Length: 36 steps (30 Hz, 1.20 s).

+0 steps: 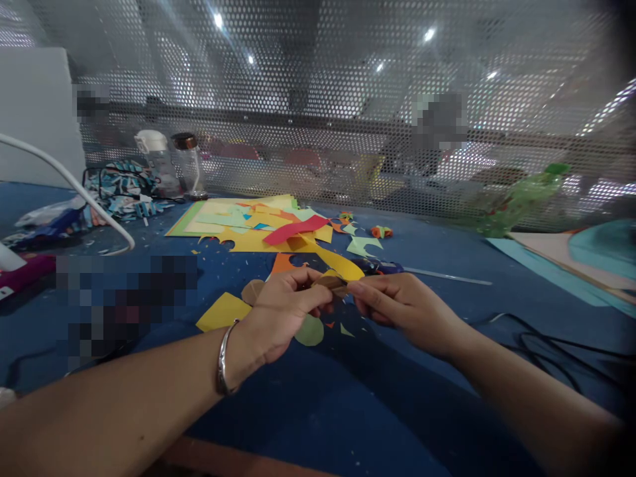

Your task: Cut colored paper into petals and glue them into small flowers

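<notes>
My left hand (282, 310), with a metal bangle on the wrist, and my right hand (397, 303) meet over the blue table (322, 411). Both pinch a small brown paper piece (332, 283) between fingertips. A yellow paper strip (338, 262) curls up from the same spot, and I cannot tell which hand holds it. Under the hands lie a yellow paper square (222, 311), a pale green disc (310, 331), a tan disc (251, 290) and tiny scraps.
A heap of coloured paper sheets (248, 222) lies behind the hands. Two jars (171, 162) stand at the back left by a perforated metal screen (348, 99). A white cable (74, 189) crosses left, black cables (546, 341) right, a green plastic bag (521, 199) far right.
</notes>
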{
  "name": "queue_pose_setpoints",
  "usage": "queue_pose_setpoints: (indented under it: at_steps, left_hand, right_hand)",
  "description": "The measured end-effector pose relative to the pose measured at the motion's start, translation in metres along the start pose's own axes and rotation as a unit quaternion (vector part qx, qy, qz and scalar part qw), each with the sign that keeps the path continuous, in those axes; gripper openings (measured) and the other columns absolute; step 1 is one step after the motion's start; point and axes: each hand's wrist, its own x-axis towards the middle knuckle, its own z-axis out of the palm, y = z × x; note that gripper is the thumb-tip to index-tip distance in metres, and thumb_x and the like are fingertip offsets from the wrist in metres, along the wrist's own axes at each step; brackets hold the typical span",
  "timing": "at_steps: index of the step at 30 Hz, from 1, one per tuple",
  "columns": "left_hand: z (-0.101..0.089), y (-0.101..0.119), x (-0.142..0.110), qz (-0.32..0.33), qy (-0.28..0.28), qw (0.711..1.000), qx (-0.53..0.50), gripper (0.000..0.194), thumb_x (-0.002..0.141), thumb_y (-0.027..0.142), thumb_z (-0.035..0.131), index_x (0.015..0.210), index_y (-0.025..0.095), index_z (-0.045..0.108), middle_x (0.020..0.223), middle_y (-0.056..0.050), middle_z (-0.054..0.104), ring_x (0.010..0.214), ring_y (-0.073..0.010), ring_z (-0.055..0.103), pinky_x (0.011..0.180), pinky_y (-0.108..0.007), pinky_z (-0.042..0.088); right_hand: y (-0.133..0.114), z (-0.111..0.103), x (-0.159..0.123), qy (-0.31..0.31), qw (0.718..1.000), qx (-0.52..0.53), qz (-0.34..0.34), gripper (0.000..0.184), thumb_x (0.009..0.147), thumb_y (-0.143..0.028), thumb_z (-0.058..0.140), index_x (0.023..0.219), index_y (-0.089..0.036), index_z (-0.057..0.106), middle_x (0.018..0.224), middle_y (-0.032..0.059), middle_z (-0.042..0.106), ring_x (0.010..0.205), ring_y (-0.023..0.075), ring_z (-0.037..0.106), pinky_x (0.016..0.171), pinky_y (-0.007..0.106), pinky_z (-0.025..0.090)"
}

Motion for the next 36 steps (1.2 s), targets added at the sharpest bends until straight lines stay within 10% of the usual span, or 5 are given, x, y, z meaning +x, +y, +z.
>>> queue_pose_setpoints:
  at_steps: [36]
  left_hand:
    - [-0.0040, 0.0010, 0.0012, 0.021, -0.012, 0.992, 0.124, 0.008, 0.064, 0.018, 0.058, 0.064, 0.015, 0.065, 0.058, 0.003, 0.054, 0.056, -0.0081, 0.043, 0.054, -0.024, 0.030]
  right_hand:
    - [-0.0008, 0.0003, -0.0013, -0.008, 0.998, -0.065, -0.013, 0.053, 0.092, -0.063, 0.042, 0.062, -0.020, 0.047, 0.059, -0.0034, 0.038, 0.054, 0.0112, 0.033, 0.050, 0.027, 0.026]
